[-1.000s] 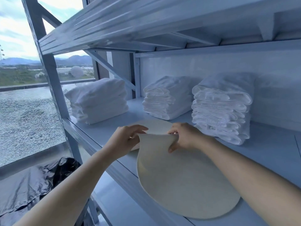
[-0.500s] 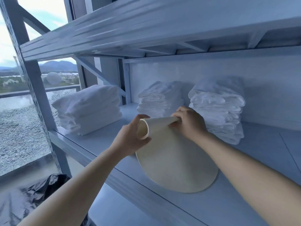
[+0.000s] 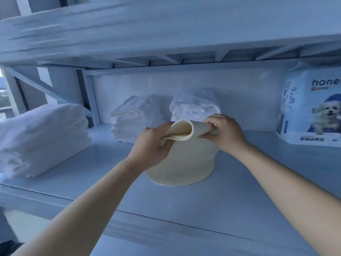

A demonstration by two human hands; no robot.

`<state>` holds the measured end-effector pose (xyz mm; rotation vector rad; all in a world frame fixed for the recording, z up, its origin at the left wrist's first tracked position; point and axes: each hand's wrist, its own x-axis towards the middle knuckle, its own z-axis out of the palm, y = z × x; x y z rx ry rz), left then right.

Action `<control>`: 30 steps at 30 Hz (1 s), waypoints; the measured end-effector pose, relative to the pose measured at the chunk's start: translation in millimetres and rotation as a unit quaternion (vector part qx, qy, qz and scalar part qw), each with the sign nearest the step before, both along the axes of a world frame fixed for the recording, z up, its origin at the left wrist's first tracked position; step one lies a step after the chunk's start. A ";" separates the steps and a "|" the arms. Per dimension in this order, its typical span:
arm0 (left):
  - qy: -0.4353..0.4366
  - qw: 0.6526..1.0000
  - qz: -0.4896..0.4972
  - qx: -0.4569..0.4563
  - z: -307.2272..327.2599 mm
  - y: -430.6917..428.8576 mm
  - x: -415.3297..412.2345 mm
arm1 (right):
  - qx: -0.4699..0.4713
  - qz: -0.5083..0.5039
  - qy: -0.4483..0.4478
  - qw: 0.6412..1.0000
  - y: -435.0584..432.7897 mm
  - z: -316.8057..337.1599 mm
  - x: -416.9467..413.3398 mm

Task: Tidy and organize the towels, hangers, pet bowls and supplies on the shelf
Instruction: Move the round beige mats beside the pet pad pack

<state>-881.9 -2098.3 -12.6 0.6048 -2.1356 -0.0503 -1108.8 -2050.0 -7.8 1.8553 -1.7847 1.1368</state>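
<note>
On the shelf (image 3: 184, 209), a pack (image 3: 311, 108) reads "hone"

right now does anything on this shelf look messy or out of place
Nothing is spilled or damaged. The one untidy thing is the round mat: its far edge is curled into a loose roll held by the left hand and right hand. The three towel stacks sit folded, and the pet pack stands upright.

On the shelf (image 3: 73, 178), a mat (image 3: 184, 163) lies mid-shelf, its far edge rolled up between the left hand (image 3: 153, 145) and right hand (image 3: 225, 133). Behind it stand two towel stacks, one far left of centre (image 3: 132, 121), one directly behind (image 3: 193, 106). A third stack (image 3: 40, 137) sits at the left, a pack (image 3: 311, 108) far right.
</note>
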 end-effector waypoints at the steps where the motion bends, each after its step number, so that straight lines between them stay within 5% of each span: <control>1: -0.015 1.000 -0.026 -0.003 -5.6 7.4 -8.6 | 0.025 -0.001 -0.003 1.000 10.5 -9.7 -9.4; 10: -0.152 0.978 -0.142 0.036 -64.8 105.2 -89.9 | 0.155 0.008 -0.009 0.988 115.3 -78.0 -81.5; 21: -0.275 0.956 -0.064 0.082 -87.6 152.3 -135.2 | 0.184 -0.001 -0.028 0.982 201.4 -92.5 -117.3; 26: -0.249 0.937 -0.158 0.186 -87.8 141.4 -115.5 | 0.188 0.025 -0.049 0.981 196.3 -86.7 -103.3; 30: -0.225 0.941 -0.125 0.218 -83.6 125.8 -112.3 | 0.183 0.024 -0.063 0.981 184.2 -80.2 -92.5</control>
